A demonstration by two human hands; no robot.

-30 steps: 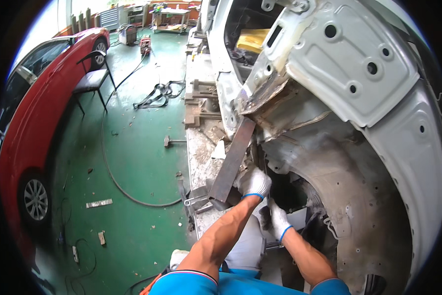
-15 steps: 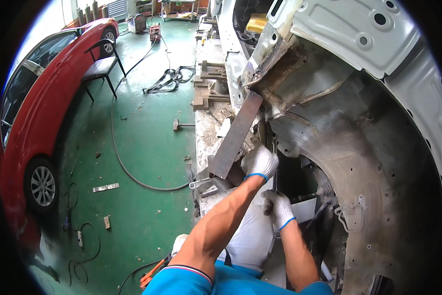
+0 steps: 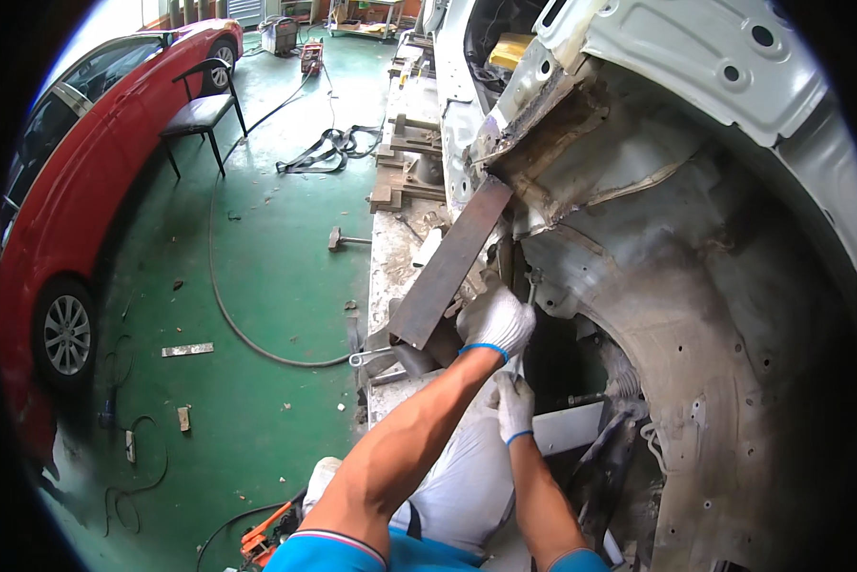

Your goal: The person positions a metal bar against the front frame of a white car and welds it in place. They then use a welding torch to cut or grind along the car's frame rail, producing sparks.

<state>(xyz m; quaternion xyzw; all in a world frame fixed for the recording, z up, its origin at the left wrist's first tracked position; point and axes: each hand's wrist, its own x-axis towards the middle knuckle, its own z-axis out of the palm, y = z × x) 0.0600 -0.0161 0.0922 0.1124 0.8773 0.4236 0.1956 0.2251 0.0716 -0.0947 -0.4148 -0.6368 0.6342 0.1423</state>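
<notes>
Rusty flat steel bar (image 3: 448, 267), leaning diagonally

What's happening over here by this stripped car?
A person in white work gloves is working at the bare wheel arch of a stripped white car body. The left hand is pressed up beside a flat rusty metal bar that leans against the torn edge of the body. The right hand sits just below it, gripping a slim tool whose tip is hidden. A hammer lies on the green floor near a red car.
</notes>
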